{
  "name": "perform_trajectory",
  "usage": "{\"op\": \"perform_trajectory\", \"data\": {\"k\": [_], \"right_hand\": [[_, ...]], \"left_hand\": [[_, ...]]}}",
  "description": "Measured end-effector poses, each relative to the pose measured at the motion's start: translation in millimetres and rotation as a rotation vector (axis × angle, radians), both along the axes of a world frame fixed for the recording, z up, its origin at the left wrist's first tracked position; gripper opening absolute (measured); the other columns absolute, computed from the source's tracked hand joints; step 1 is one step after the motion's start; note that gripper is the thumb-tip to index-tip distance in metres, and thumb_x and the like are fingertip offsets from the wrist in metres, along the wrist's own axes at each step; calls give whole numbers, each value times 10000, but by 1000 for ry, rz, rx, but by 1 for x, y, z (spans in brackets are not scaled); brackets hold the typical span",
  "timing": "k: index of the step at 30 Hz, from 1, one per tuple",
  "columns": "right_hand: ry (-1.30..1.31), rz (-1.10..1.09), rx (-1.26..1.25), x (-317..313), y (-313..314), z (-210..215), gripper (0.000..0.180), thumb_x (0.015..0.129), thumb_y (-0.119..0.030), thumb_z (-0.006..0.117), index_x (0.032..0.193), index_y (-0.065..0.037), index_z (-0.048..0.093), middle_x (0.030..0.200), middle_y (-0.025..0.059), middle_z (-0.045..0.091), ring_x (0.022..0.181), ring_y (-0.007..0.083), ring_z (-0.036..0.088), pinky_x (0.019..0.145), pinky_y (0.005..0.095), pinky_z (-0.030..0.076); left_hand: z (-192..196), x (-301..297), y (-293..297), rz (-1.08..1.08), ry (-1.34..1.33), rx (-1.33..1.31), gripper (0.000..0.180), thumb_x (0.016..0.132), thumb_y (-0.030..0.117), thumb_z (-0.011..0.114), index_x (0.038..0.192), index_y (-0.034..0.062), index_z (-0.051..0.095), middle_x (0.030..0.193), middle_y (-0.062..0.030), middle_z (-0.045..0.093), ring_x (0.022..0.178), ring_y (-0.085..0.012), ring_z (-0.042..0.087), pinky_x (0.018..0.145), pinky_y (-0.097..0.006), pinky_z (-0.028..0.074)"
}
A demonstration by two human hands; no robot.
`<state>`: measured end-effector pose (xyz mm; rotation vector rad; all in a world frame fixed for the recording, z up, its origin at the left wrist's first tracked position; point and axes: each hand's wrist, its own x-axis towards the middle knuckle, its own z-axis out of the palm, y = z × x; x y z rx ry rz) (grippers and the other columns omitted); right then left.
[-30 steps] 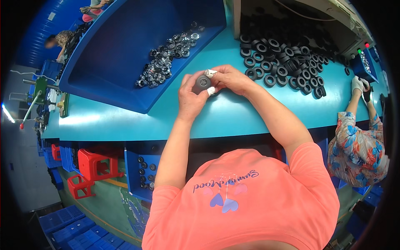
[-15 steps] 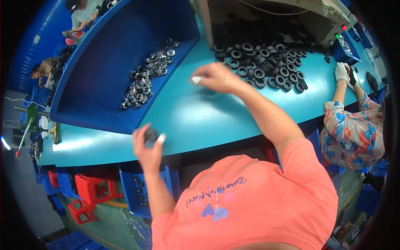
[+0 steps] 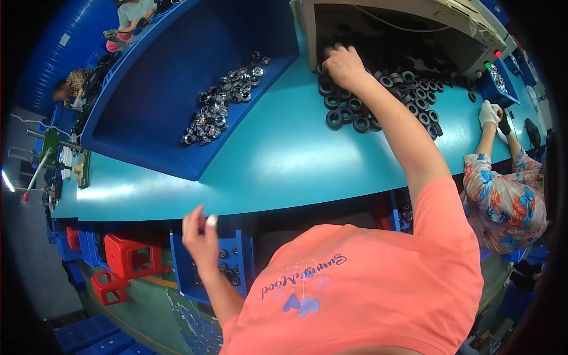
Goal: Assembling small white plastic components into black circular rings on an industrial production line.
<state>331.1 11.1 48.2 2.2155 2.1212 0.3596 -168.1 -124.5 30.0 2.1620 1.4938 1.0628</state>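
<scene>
My left hand [image 3: 201, 239] is over a blue bin [image 3: 176, 251] below the table's front edge. Its fingers are apart, nothing shows in them, and a white cover sits on one fingertip. Several black round parts [image 3: 223, 266] lie inside that bin. Stretched out to the far side, my right hand [image 3: 345, 66] reaches down at the left end of a heap of black rings [image 3: 408, 89]. Its fingertips are blurred and partly hidden among the rings, so I cannot make out whether they grip one.
A large blue tray [image 3: 160, 89] on the turquoise table [image 3: 260, 171] holds shiny metal-and-clear round parts [image 3: 213, 109]. Behind the rings stands a box-like housing [image 3: 306, 35]. A co-worker's gloved hand [image 3: 489, 112] is at the right. Red stools [image 3: 127, 257] stand at the lower left.
My left hand has lowered from the table edge to the bin; the black round part it held is gone from it. My right hand has moved away from me to the ring heap.
</scene>
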Motion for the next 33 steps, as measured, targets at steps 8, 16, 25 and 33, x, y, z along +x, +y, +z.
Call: {"op": "perform_trajectory", "data": {"k": [8, 16, 25, 33], "right_hand": [[669, 599, 433, -81, -43, 14, 181, 813, -67, 693, 988, -111, 707, 1101, 56, 628, 1025, 302, 581, 886, 423, 472], [1302, 387, 208, -149, -53, -3, 320, 767, -104, 778, 1065, -43, 678, 1121, 94, 644, 987, 263, 651, 830, 382, 545], [1480, 294, 162, -152, -42, -37, 460, 765, -165, 812, 1196, -71, 679, 1152, 69, 658, 1019, 194, 654, 825, 325, 553], [1519, 295, 131, -150, -45, -42, 471, 797, -177, 797, 1237, -70, 667, 1169, 66, 651, 1058, 186, 639, 827, 315, 551]], "left_hand": [[-8, 158, 87, -438, -736, -577, 404, 1034, 253, 562, 1337, -14, 563, 1072, -123, 652, 887, -183, 645, 770, -304, 548], [-34, 177, 126, -591, -1210, -726, 417, 1042, 222, 538, 1397, 6, 506, 1250, -131, 625, 1091, -235, 652, 944, -404, 546], [-42, 172, 129, -619, -1311, -827, 458, 1010, 176, 573, 1418, -11, 481, 1280, -208, 608, 1138, -298, 645, 1024, -418, 525], [-42, 172, 128, -609, -1294, -827, 442, 1007, 155, 571, 1413, 1, 491, 1280, -202, 612, 1152, -291, 640, 1012, -415, 532]]}}
